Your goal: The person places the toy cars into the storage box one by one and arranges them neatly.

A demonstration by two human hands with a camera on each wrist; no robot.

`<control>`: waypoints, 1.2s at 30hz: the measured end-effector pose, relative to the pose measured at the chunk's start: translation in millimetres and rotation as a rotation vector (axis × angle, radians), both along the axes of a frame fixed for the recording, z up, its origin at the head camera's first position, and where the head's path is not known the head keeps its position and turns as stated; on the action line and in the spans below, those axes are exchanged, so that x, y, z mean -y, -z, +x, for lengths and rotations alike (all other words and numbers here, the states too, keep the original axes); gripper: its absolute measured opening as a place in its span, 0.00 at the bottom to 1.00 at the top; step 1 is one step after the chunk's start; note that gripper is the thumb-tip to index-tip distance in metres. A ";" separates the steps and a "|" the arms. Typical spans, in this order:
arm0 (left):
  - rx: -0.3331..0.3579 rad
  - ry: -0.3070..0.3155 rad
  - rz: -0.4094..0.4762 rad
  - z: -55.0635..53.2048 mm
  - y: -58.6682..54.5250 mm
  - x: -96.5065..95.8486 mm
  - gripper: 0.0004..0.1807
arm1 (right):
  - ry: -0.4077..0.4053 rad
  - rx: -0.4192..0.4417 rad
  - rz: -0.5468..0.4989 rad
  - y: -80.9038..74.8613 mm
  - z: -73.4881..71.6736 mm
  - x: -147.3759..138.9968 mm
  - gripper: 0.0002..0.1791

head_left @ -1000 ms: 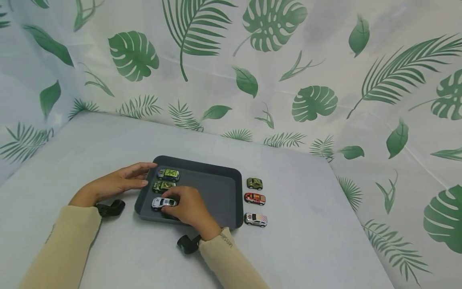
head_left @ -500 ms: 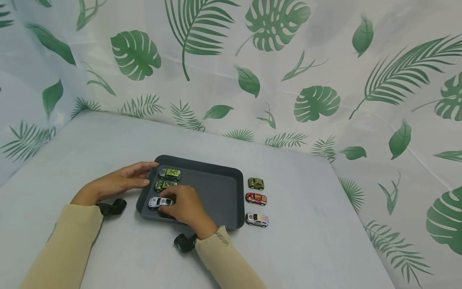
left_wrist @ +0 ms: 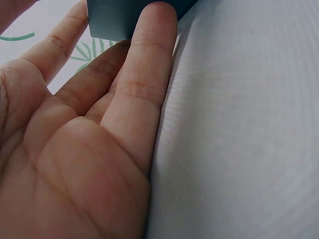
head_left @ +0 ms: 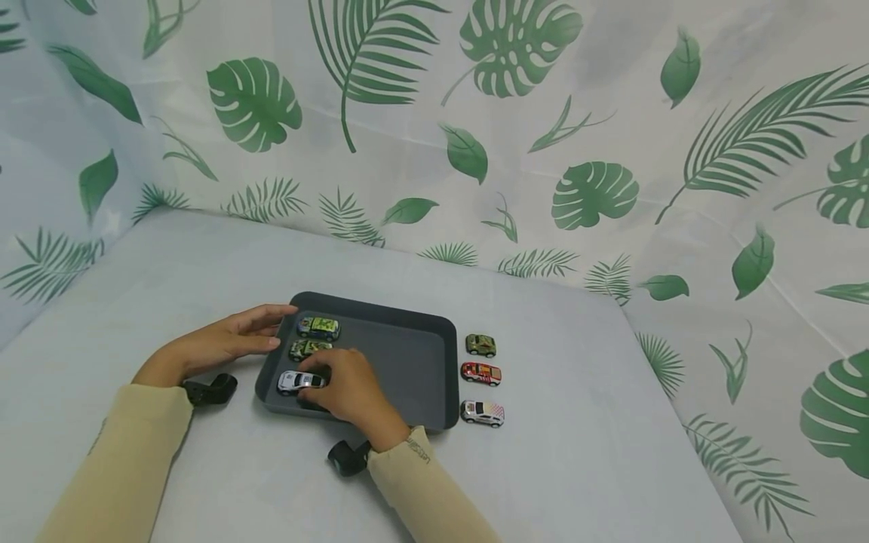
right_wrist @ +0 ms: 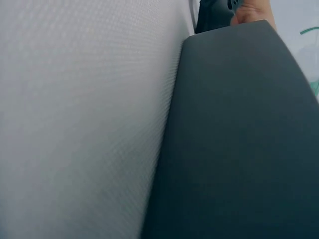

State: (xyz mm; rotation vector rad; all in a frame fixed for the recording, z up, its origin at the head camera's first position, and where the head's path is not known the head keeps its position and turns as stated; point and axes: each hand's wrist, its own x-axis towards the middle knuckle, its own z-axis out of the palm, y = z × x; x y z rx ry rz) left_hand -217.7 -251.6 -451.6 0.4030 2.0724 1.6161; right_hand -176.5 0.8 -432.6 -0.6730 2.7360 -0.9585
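My right hand (head_left: 349,386) pinches a white toy car (head_left: 292,382) between thumb and fingers, low in the near left part of a dark grey tray (head_left: 414,377). Behind that car, a green camouflage toy car (head_left: 308,349) and a yellow-green toy car (head_left: 319,327) stand in a column along the tray's left side. My left hand (head_left: 224,345) lies at the tray's left edge with its fingers extended; in the left wrist view, a fingertip touches the tray wall (left_wrist: 112,22). The right wrist view is filled by the tray's outer side (right_wrist: 239,134), which hides my right hand there.
Right of the tray, a camouflage toy car (head_left: 480,345), a red toy car (head_left: 481,373) and a white toy car with pink marks (head_left: 483,412) form a column on the white table (head_left: 577,422). A leaf-print curtain (head_left: 407,151) rises behind the table.
My right hand has shifted slightly left with the white car, bringing it nearer the tray's left side. My left hand keeps its place at the tray edge.
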 end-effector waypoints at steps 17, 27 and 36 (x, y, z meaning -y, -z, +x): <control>-0.020 0.001 -0.004 -1.6 2.1 2.8 0.40 | -0.077 0.120 -0.212 -8.5 -1.6 -32.7 0.19; -0.018 0.021 0.030 -2.2 2.1 1.4 0.39 | -0.224 0.088 -0.229 -12.5 -6.7 -63.6 0.25; -0.017 0.020 0.022 -1.2 3.7 1.6 0.40 | -0.246 0.058 -0.257 -21.0 -2.0 -93.3 0.25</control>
